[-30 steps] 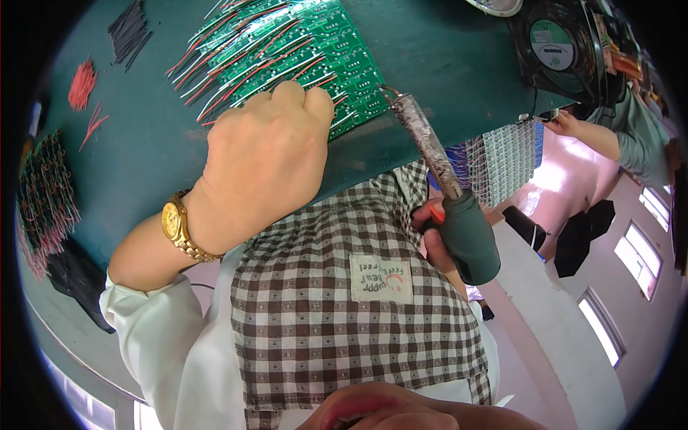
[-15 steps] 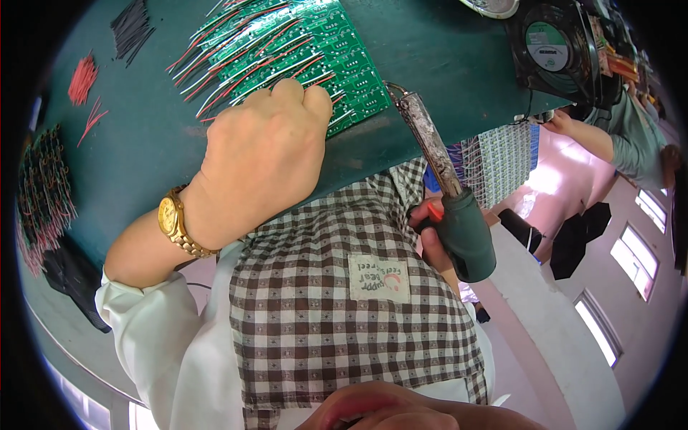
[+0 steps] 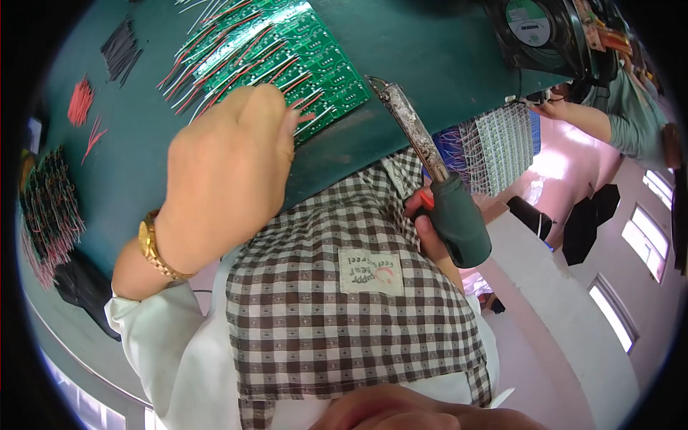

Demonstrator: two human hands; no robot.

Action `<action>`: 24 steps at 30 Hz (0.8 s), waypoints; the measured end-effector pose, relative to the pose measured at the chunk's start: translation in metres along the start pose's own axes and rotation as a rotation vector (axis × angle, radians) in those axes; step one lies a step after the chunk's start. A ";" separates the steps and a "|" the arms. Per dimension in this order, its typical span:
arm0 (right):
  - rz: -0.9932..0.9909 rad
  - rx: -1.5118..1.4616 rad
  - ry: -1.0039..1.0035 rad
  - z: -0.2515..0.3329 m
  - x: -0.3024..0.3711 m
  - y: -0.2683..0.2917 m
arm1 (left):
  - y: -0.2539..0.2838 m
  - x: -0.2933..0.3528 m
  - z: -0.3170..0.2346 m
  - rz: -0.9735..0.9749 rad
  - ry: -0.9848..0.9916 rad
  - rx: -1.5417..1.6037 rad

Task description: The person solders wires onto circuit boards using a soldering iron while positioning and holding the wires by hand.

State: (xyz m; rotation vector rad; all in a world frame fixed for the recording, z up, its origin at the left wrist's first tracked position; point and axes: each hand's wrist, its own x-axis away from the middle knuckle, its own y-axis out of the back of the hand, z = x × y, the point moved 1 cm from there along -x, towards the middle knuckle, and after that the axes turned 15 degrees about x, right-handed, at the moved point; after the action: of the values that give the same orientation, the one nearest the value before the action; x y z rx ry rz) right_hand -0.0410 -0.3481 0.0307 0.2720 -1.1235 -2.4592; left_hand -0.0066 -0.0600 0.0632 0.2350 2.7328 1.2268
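My left hand [image 3: 229,161], with a gold watch [image 3: 150,247] on its wrist, is curled at the near edge of the green circuit board panel [image 3: 326,79]. Its fingers are closed; what they hold, if anything, is hidden. Rows of red and white wires [image 3: 236,54] stick out from the panel's left side. My right hand [image 3: 430,240] grips a soldering iron [image 3: 462,218] with a dark green handle and a red trigger. The iron's worn metal barrel points up and left, and its tip [image 3: 371,80] lies just off the panel's right edge.
On the green table [image 3: 143,150] lie black tubes [image 3: 122,50], red wire pieces [image 3: 81,100] and a stack of wired boards [image 3: 50,197]. A black fan [image 3: 534,29] stands far right. Beyond are more boards [image 3: 494,147] and another person's arm [image 3: 580,122].
My left hand has shifted left and turned, drawing back from the panel's wires. The iron keeps its place beside the panel; the whole view has shifted slightly.
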 end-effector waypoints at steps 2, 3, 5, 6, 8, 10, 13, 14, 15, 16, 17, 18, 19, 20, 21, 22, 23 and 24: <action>0.074 -0.096 -0.044 0.006 -0.007 0.000 | -0.010 0.003 0.008 -0.130 -0.172 0.135; 0.072 -0.099 -0.044 0.008 -0.007 -0.001 | -0.014 0.005 0.011 -0.128 -0.172 0.132; 0.130 -0.163 -0.148 0.009 -0.004 -0.002 | -0.026 0.005 0.016 -0.125 -0.194 0.149; 0.130 -0.167 -0.150 0.010 -0.003 -0.002 | -0.029 0.005 0.019 -0.121 -0.193 0.148; 0.166 -0.166 -0.236 0.013 0.000 0.000 | -0.033 0.002 0.022 -0.125 -0.181 0.058; 0.217 -0.092 -0.192 0.009 0.000 0.000 | -0.036 0.001 0.023 -0.138 -0.196 0.016; 0.315 -0.083 -0.232 0.010 0.001 0.003 | -0.038 0.001 0.025 -0.177 -0.230 -0.032; 0.360 -0.147 -0.323 0.010 0.002 0.004 | -0.038 0.000 0.025 -0.199 -0.251 -0.033; 0.360 -0.149 -0.325 0.009 0.003 0.003 | -0.038 0.000 0.025 -0.196 -0.251 -0.033; 0.376 -0.147 -0.312 0.008 0.003 0.003 | -0.038 0.001 0.025 -0.204 -0.258 -0.046; 0.393 -0.144 -0.299 0.006 0.003 0.001 | -0.038 0.001 0.025 -0.213 -0.264 -0.059; 0.394 -0.146 -0.298 0.004 0.004 -0.001 | -0.038 0.001 0.025 -0.211 -0.262 -0.061; 0.330 -0.145 -0.209 0.002 0.004 -0.003 | -0.038 0.001 0.025 -0.215 -0.261 -0.054; 0.266 -0.143 -0.119 0.004 0.002 -0.003 | -0.038 0.001 0.025 -0.219 -0.259 -0.047; 0.265 -0.144 -0.121 0.012 -0.002 0.001 | -0.039 0.000 0.024 -0.217 -0.260 -0.046; 0.438 -0.184 -0.489 0.026 -0.013 0.006 | -0.040 0.001 0.025 -0.221 -0.255 -0.059; 0.602 -0.217 -0.861 0.035 -0.019 0.009 | -0.040 0.001 0.025 -0.226 -0.253 -0.069; 0.605 -0.216 -0.863 0.038 -0.020 0.009 | -0.041 0.001 0.025 -0.225 -0.250 -0.068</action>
State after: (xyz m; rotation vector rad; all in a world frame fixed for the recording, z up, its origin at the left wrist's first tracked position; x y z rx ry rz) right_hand -0.0330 -0.3190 0.0624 -1.1196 -0.9943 -2.0945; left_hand -0.0060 -0.0683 0.0163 0.0647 2.4239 1.1415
